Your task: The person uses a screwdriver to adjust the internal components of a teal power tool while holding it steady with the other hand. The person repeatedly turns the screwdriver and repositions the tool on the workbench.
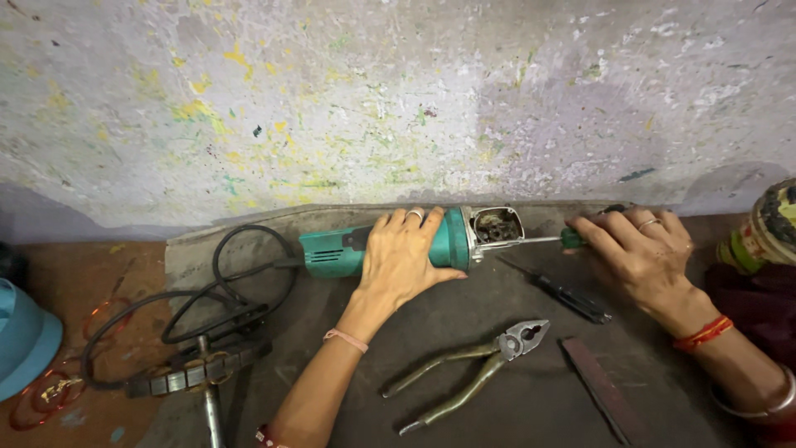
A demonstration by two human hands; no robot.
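Pliers [473, 365] nearest, left hand [404, 257] gripping grinder [398, 245], right hand [643, 249] pinching screwdriver [551, 239]

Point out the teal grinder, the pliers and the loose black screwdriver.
Teal grinder [332, 250]: head view, on its teal rear body.
Pliers [521, 338]: head view, on the open metal jaws.
Black screwdriver [572, 298]: head view, on its black handle.

Tool count around our two hands

We count one teal grinder [373, 247], two screwdrivers [572, 239] [564, 294], one pair of pliers [473, 365], one flat bar [601, 390], one cable [207, 299].
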